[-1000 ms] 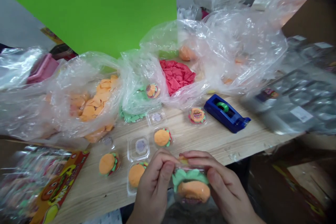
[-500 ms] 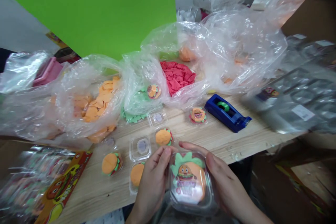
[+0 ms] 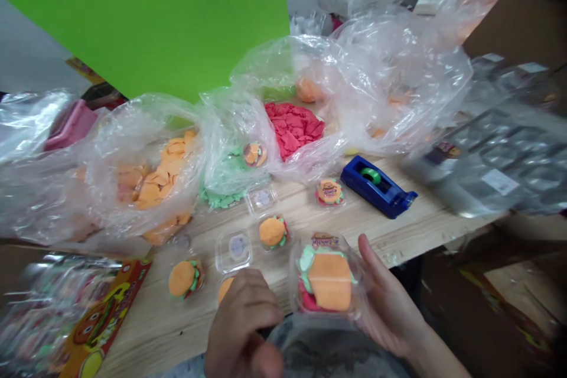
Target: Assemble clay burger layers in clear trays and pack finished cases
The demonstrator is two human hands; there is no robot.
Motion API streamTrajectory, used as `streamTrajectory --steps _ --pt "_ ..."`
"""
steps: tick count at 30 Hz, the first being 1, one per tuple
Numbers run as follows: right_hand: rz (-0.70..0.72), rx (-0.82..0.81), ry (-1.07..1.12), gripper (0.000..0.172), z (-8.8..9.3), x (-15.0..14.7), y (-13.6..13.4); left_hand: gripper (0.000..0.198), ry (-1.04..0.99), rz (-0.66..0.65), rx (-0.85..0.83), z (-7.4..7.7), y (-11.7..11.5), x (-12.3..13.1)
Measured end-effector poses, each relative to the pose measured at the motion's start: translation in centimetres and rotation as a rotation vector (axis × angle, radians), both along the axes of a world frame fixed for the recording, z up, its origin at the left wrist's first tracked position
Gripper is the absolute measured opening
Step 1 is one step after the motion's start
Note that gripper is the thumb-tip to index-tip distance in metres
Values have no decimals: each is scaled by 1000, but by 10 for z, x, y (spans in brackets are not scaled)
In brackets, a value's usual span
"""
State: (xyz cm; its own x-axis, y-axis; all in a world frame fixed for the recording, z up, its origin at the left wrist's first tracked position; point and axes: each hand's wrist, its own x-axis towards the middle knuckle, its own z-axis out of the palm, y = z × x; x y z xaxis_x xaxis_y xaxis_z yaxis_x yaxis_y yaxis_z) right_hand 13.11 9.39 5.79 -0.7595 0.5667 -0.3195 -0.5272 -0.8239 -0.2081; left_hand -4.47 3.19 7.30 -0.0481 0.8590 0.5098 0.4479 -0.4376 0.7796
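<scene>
Nothing can be read for certain. The lettered label [image 3: 325,241] on the clear plastic box [image 3: 328,283] looks like a brand name (too blurred to swear to), and the same goes for the round sticker [image 3: 330,192] and the orange carton [image 3: 104,319]. The white tag [image 3: 500,182] shows nothing legible.

Right hand [image 3: 390,301]: I cradled a clear tub [image 3: 330,307] of burger-shaped clay [image 3: 330,282].
Left hand [image 3: 241,325]: I curled it beside a smaller burger tub [image 3: 224,288].
</scene>
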Motion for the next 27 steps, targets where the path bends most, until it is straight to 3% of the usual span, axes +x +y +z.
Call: streamTrajectory --steps 2,4,7,9,12,15,21,27 --pt "-15 30 11 51 1 -1 3 19 294 -130 30 11 -1 -6" --pt "-12 75 23 50 4 -4 3 25 403 -52 -27 18 0 -9" --pt "33 130 20 50 8 -8 1 38 384 21 -169 19 3 -5" --pt "21 159 -3 47 9 -10 -2 44 403 -45 -244 18 8 2" --pt "-64 207 -72 40 9 -12 -4 68 507 -138 -275 17 16 12" --pt "-64 273 -131 39 10 -12 -3 84 564 -130 -273 15 20 18" --pt "-36 283 -131 42 5 -13 -3 82 551 -60 -235 10 21 17" --pt "-71 267 -160 40 3 -15 0 82 591 -76 -210 6 22 17"
